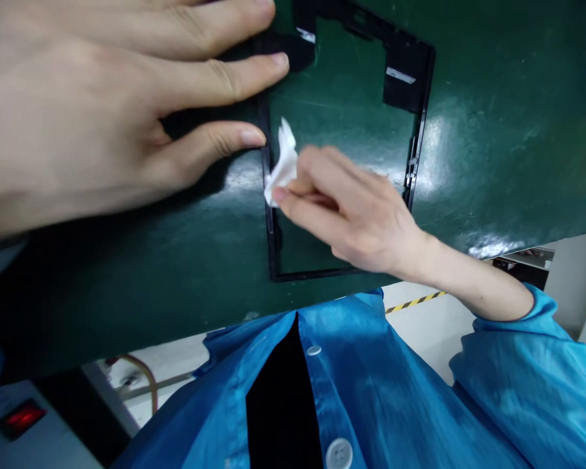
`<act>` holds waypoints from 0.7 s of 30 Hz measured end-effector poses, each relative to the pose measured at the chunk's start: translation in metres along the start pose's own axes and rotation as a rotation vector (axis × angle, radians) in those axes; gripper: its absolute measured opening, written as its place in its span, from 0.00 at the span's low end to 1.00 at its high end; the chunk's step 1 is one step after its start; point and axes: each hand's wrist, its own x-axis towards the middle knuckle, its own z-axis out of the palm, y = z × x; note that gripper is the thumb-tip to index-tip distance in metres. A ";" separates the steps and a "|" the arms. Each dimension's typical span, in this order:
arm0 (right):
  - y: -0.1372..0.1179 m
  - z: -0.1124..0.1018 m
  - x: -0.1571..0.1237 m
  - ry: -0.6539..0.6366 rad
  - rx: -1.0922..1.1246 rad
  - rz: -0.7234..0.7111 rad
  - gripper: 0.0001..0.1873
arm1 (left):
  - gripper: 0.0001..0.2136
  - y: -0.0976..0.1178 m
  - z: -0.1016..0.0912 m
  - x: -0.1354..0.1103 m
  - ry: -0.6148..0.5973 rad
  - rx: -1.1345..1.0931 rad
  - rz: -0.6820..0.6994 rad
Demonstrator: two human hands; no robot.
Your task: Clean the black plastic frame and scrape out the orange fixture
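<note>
A thin black rectangular frame [422, 124] lies flat on the green work surface [508, 130]. My left hand [92, 111] is close to the camera, fingers stretched out flat, its fingertips pressing on the frame's left edge and upper left corner. My right hand [351, 208] rests over the frame's lower middle, its fingers pinched on a small crumpled white cloth [282, 163]. The cloth touches the inner side of the frame's left rail.
The green surface ends at a near edge just below the frame. Beneath it my blue work coat [371, 391] fills the lower view. A grey box with a red lit switch [22, 417] sits at the lower left. Yellow-black floor tape [415, 301] shows below the table edge.
</note>
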 end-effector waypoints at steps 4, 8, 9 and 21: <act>-0.004 -0.001 0.004 0.010 -0.048 0.065 0.16 | 0.40 -0.050 0.038 -0.033 0.104 -0.006 -0.096; -0.003 0.003 0.008 0.084 -0.065 0.087 0.14 | 0.40 -0.079 0.075 -0.064 0.125 -0.029 -0.066; -0.003 0.005 0.005 0.077 -0.080 0.055 0.14 | 0.40 -0.080 0.082 -0.067 0.127 -0.037 -0.057; 0.000 -0.002 0.012 0.101 -0.018 0.022 0.13 | 0.37 -0.097 0.075 -0.081 0.139 -0.135 0.030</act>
